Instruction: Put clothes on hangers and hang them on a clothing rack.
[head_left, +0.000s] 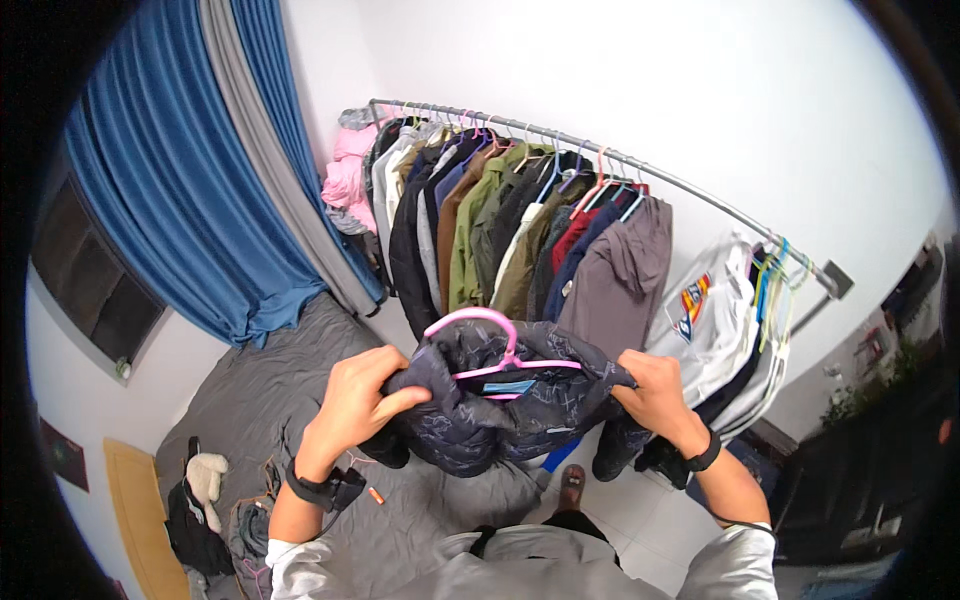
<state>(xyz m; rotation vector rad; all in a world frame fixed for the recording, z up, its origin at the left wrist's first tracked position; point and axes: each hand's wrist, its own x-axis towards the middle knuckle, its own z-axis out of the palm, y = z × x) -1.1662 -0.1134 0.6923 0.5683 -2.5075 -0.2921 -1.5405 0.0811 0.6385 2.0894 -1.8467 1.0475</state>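
Between my hands hangs a dark patterned puffer jacket (455, 435), its collar facing up. A pink hanger (512, 345) sits inside the jacket's neck, with its hook rising above the collar. My left hand (362, 398) is closed on the jacket's left side near the collar, thumb lying over the fabric. On the other side, my right hand (655, 388) grips the jacket's shoulder, its fingertips partly hidden by the cloth. Neither hand touches the hanger. The lower part of the jacket is mostly out of sight beneath the collar.
Ahead, a metal clothes rail (640, 160) carries many garments, including a grey-brown hooded jacket (625, 265) and, farther right, several light hangers (775, 275). A bed with grey bedding (260, 400) lies to the left, with clothes and loose hangers on it. Blue curtains (170, 170) hang behind it.
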